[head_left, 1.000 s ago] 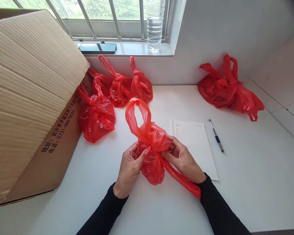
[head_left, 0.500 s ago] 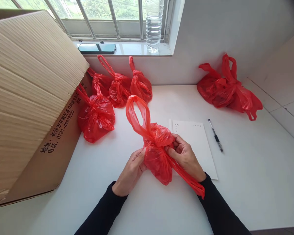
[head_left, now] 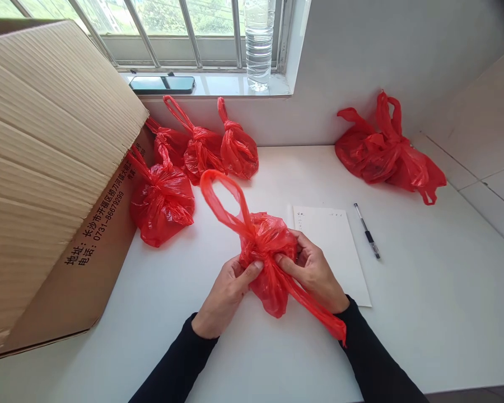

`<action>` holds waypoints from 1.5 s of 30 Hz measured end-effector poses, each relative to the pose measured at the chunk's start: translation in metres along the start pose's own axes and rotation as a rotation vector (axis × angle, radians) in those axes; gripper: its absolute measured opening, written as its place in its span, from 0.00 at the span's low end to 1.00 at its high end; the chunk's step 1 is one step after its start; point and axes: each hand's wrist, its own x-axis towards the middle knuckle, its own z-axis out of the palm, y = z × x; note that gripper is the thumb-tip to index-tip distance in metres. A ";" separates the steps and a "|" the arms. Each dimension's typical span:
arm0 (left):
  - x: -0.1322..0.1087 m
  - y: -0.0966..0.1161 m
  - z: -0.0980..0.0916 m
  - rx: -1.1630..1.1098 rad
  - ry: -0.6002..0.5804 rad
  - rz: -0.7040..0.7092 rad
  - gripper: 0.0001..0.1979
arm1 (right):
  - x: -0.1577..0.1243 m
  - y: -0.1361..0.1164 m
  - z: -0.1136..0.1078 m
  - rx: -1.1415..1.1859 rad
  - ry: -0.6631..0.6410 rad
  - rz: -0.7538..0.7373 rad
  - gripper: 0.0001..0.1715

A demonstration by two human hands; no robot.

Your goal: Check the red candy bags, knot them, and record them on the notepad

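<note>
A knotted red plastic bag [head_left: 269, 296] is held between both hands over the white table. My left hand [head_left: 229, 291] grips its left side, thumb pressed near the knot. My right hand [head_left: 313, 271] grips the right side, with the thumb just below the knot and the other fingers partly hidden behind the bag. One handle loop stands up toward the upper left; the other handle trails down over my right wrist. What the bag contains cannot be made out. Beneath and behind my right hand lies a white notebook [head_left: 331, 235] with a little handwriting.
An open cardboard box [head_left: 54, 140] leans in from the left. Several tied red bags [head_left: 163, 204] sit beside it. More red bags [head_left: 390, 157] lie at the back right. A pen [head_left: 367, 232] is right of the notebook. A phone [head_left: 163, 85] and water bottle [head_left: 259, 50] occupy the windowsill.
My left thumb has moved inward onto the front of the bag near the knot. The upper handle loop has tipped further left. The whole view has shifted slightly.
</note>
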 end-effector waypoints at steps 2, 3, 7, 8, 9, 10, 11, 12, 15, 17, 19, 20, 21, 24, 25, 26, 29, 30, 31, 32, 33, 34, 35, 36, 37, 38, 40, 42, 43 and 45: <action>0.001 -0.001 -0.002 0.005 0.037 0.022 0.16 | 0.000 0.002 0.000 0.017 -0.029 -0.026 0.22; 0.001 -0.002 -0.002 0.008 0.054 0.035 0.16 | 0.000 0.002 0.000 0.030 -0.044 -0.033 0.24; 0.002 -0.001 -0.004 0.028 0.103 0.072 0.15 | 0.000 0.004 0.000 0.068 -0.092 -0.032 0.29; 0.001 -0.001 -0.004 0.035 0.112 0.078 0.15 | 0.000 0.004 0.000 0.075 -0.098 -0.030 0.29; 0.001 -0.001 -0.003 0.043 0.119 0.082 0.15 | 0.000 0.004 0.000 0.086 -0.102 -0.030 0.29; 0.001 -0.001 -0.003 0.052 0.125 0.084 0.15 | 0.000 0.003 0.000 0.097 -0.106 -0.030 0.28; 0.001 -0.002 -0.003 0.062 0.130 0.086 0.15 | 0.000 0.003 0.000 0.109 -0.108 -0.031 0.27; 0.001 -0.002 -0.003 0.072 0.136 0.089 0.14 | 0.000 0.003 0.000 0.120 -0.110 -0.031 0.26; 0.000 -0.003 -0.002 0.103 0.162 0.104 0.13 | 0.000 0.002 0.001 0.128 -0.113 -0.020 0.22; 0.000 -0.003 -0.002 0.122 0.181 0.121 0.12 | -0.001 0.001 0.002 0.119 -0.115 -0.012 0.22; -0.001 -0.003 0.000 0.139 0.187 0.133 0.12 | -0.001 0.002 0.003 0.112 -0.119 -0.011 0.24; -0.001 -0.003 0.001 0.147 0.185 0.136 0.12 | -0.002 0.002 0.004 0.106 -0.116 -0.013 0.27; -0.001 -0.003 0.002 0.153 0.180 0.138 0.12 | -0.002 0.002 0.004 0.097 -0.109 -0.012 0.29; 0.000 -0.003 0.004 0.166 0.169 0.137 0.11 | -0.002 0.004 0.005 0.077 -0.081 0.008 0.32; 0.000 -0.003 0.004 0.167 0.166 0.135 0.11 | -0.002 0.004 0.004 0.084 -0.080 0.019 0.31; 0.000 -0.003 0.004 0.169 0.163 0.133 0.11 | -0.001 0.004 0.003 0.095 -0.083 0.028 0.30; -0.001 -0.003 0.003 0.171 0.150 0.122 0.10 | 0.000 0.004 0.001 0.136 -0.108 0.037 0.30; -0.001 -0.003 0.002 0.170 0.144 0.120 0.10 | 0.000 0.004 0.001 0.143 -0.115 0.036 0.30; -0.002 -0.003 0.002 0.168 0.138 0.120 0.11 | 0.000 0.004 0.001 0.145 -0.121 0.034 0.30; -0.002 -0.003 0.001 0.166 0.133 0.122 0.12 | 0.000 0.005 0.001 0.139 -0.127 0.031 0.31; -0.002 -0.003 0.001 0.164 0.132 0.124 0.13 | -0.001 0.005 0.001 0.127 -0.133 0.027 0.32; -0.002 -0.003 0.001 0.163 0.134 0.124 0.14 | -0.001 0.006 0.001 0.111 -0.140 0.021 0.33; -0.002 -0.004 0.001 0.161 0.140 0.120 0.15 | -0.001 0.006 0.001 0.091 -0.149 0.016 0.34; -0.001 -0.004 0.001 0.160 0.148 0.113 0.15 | -0.002 0.007 0.002 0.070 -0.154 0.008 0.34; -0.001 -0.005 0.002 0.157 0.157 0.107 0.16 | -0.002 0.007 0.002 0.047 -0.158 0.002 0.34; 0.000 -0.005 0.002 0.152 0.168 0.105 0.16 | -0.002 0.007 0.003 0.023 -0.158 -0.004 0.34; 0.001 -0.006 0.002 0.140 0.188 0.119 0.15 | -0.002 0.007 0.004 -0.022 -0.153 -0.011 0.33; 0.001 -0.007 0.001 0.135 0.204 0.136 0.13 | -0.002 0.007 0.005 -0.043 -0.138 -0.013 0.31; 0.001 -0.007 0.001 0.133 0.208 0.139 0.12 | -0.001 0.007 0.005 -0.044 -0.128 -0.013 0.29; 0.001 -0.008 0.000 0.129 0.205 0.138 0.12 | -0.001 0.008 0.005 -0.031 -0.104 -0.007 0.26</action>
